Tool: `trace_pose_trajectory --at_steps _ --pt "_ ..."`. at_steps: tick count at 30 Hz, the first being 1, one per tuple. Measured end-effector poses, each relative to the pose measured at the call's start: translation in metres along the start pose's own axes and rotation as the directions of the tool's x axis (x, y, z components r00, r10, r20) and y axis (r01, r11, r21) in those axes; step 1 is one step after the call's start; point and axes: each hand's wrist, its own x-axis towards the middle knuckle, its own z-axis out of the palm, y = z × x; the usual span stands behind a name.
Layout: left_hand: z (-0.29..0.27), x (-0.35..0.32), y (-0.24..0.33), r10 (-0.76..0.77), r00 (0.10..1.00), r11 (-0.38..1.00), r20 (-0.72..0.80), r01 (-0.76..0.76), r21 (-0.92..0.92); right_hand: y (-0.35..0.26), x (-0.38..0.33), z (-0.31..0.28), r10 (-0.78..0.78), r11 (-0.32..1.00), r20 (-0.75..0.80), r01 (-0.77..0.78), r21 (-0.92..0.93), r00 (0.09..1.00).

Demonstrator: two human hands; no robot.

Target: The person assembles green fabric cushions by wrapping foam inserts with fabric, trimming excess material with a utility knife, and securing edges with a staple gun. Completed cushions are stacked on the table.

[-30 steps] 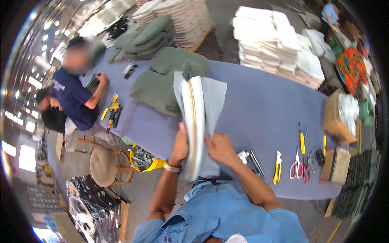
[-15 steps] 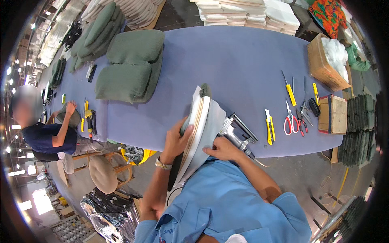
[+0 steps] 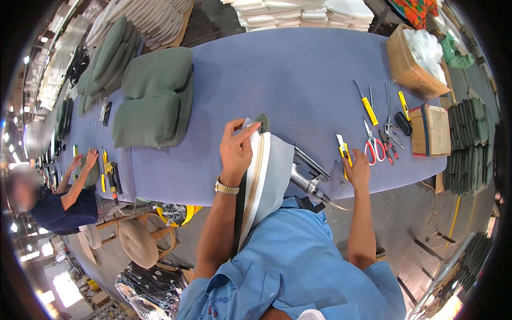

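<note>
My left hand [image 3: 236, 151] grips the top edge of a flat white padded panel [image 3: 265, 176] with a tan wooden edge, standing upright against the near side of the long blue table [image 3: 298, 74]. A small green fabric bit [image 3: 262, 121] shows at the panel's top. My right hand [image 3: 356, 169] rests on the table edge, fingers on a yellow utility knife [image 3: 342, 147]. A metal staple gun [image 3: 308, 176] lies between my two hands.
Green cushions [image 3: 152, 98] lie at the table's left. Red-handled scissors [image 3: 373, 144], a yellow screwdriver [image 3: 366, 104], pliers and a cardboard box of white stuffing [image 3: 418, 56] sit at the right. Another person [image 3: 56, 205] works at the far left beside a stool [image 3: 137, 242].
The panel has come down to rest against the table edge. My right hand left the panel and moved right onto the yellow utility knife. My view shifted lower and right.
</note>
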Motion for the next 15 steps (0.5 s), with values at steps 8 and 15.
trace_pose_trajectory --at_steps 8,15 --pt "-0.003 -0.004 0.014 -0.085 0.996 0.996 0.017 0.086 -0.020 0.001 0.018 0.022 0.179 0.978 0.205 -0.197 0.071 0.962" --pt "0.008 -0.001 0.024 -0.157 0.987 0.986 0.016 0.156 0.063 -0.121 0.009 -0.026 0.016 0.585 0.437 -0.363 0.726 0.899"
